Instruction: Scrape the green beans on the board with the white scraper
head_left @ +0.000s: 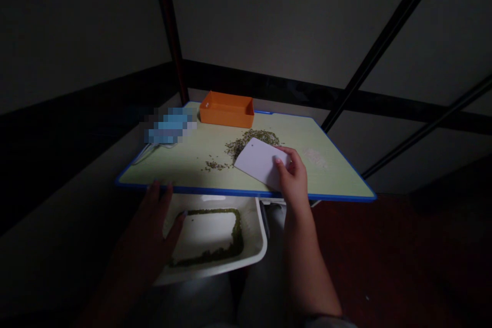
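My right hand (294, 174) grips a flat white plastic scraper (257, 160) by its right end, thumb on top. The scraper lies low over the board, its far edge against a pile of small green-brown grains (265, 137). A few stray grains (215, 165) are scattered to the left of it. My left hand (159, 220) is in shadow at the board's near left edge, fingers apart, over the left side of a white basin (261, 246). Inside the basin, green grains (237, 238) line the edges of the bottom.
The light green board (184, 164) has a blue rim. An orange open box (226, 117) stands at its back. A blurred blue object (169, 127) with a white cable sits at the left. Pale residue (315, 158) marks the right side. Dark-framed wall panels (261, 20) rise behind.
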Action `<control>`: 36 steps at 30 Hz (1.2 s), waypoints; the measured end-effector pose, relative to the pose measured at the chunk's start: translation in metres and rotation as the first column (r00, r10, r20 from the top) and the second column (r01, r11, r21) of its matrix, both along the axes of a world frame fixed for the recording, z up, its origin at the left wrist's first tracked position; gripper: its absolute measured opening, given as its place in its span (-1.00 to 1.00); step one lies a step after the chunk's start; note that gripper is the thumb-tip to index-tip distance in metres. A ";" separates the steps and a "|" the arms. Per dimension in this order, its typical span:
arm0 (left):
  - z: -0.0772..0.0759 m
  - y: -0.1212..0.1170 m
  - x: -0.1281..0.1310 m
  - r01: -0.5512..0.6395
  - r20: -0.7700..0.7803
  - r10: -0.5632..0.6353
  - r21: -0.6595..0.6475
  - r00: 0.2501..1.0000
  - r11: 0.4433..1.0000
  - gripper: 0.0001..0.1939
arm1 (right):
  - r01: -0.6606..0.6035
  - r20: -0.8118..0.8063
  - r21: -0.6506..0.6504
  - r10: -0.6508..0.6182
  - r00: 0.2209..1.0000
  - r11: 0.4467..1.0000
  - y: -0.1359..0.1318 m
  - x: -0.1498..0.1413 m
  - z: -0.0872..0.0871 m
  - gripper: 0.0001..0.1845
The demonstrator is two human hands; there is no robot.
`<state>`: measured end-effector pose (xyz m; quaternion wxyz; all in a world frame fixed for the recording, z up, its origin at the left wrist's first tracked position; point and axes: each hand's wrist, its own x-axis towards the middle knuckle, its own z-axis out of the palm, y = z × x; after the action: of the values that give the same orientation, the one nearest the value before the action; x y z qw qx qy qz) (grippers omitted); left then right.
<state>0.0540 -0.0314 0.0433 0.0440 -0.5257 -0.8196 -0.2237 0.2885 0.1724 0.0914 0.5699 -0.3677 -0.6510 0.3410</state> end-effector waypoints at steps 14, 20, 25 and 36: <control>-0.001 -0.001 -0.001 0.003 0.012 -0.003 -0.006 1.000 1.000 -0.26 | -0.078 0.020 0.029 0.078 0.997 0.997 -0.004 -0.007 0.001 -0.80; 0.005 0.000 0.002 -0.003 0.024 0.003 -0.022 1.000 1.000 -0.25 | -0.088 0.025 0.056 0.087 0.996 0.995 -0.005 -0.011 0.001 -0.79; 0.008 0.001 0.004 -0.011 0.043 0.013 -0.049 0.999 0.999 -0.24 | -0.084 0.029 0.055 0.083 0.996 0.995 -0.004 -0.014 0.001 -0.79; 0.001 0.001 0.001 0.005 0.032 -0.005 0.005 0.999 1.000 -0.27 | -0.031 0.026 0.062 0.029 0.999 0.998 -0.003 -0.017 0.001 -0.79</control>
<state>0.0545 -0.0304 0.0447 0.0315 -0.5239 -0.8183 -0.2343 0.2712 0.1691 0.0921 0.5679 -0.3440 -0.6738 0.3242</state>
